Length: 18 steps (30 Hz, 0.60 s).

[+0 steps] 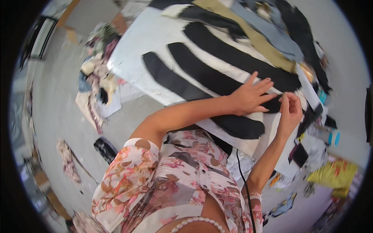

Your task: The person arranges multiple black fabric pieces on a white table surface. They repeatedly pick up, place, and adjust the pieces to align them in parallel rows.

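Foreground: floral blouse [186, 167] with short, loose sleeves and a string of pearls [198, 219] at the neckline; to the right, a thin black cable [239, 171], running down past the blouse.

Next, at the close edge of the worktop [132, 42], white-topped and set askew: near black strip [243, 127], flat, with a rounded end, partly under the left forearm. On the forearm's other side, dark grey strip [167, 75]; impossible to tell whether continuous with the near one, the join being hidden.

Mid-field: left hand [250, 95], palm down, fingers spread over the middle black strip [206, 70], grip released and pressing flat. Just beside, at the right end of the same strip, right hand [291, 112], thumb and fingertips drawn together; impossible to tell whether grasping the cloth edge or merely touching.

Farther across the worktop: far black strip [241, 56], the broadest, roughly parallel to the middle one. Beyond, olive cloth [248, 33], then blue-grey cloth [272, 39] and, outermost, crumpled black cloth [305, 37].

Surroundings: on the right, yellow bag [334, 174] amid scraps; on the left, heap of mixed fabrics [97, 73] on grey floor [58, 105].
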Tool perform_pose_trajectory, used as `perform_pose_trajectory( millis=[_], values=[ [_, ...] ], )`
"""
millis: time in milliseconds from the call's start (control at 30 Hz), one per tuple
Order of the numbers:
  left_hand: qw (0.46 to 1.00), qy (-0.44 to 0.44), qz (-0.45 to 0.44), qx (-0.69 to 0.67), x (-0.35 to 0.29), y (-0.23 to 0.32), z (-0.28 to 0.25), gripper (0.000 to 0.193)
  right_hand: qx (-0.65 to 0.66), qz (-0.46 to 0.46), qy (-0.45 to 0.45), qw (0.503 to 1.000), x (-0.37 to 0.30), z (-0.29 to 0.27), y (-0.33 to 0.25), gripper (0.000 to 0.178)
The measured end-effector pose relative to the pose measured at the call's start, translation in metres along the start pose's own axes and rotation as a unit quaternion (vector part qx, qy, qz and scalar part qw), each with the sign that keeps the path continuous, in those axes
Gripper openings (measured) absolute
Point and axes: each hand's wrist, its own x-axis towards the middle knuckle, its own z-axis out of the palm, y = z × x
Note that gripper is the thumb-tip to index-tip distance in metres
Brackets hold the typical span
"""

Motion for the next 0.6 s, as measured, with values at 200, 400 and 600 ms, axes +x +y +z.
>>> perform_pose_trajectory(
  millis=[200, 400, 600],
  values=[
    [0.948, 0.211, -0.237, 0.007, -0.085, -0.052, -0.132, 0.027, -0.052, -0.083, -0.228, 0.969, -0.04, 0.117, -0.043, 0.007],
    [0.79, 0.419, -0.441, -0.074, -0.186, -0.09, -0.196, 0.026, -0.135, -0.226, -0.335, 0.905, -0.056, 0.249, -0.038, 0.023],
    [0.813, 0.381, -0.439, -0.038, -0.209, -0.098, -0.186, 0.03, -0.217, -0.321, -0.289, 0.875, -0.052, 0.283, -0.016, 0.011]
  ],
)
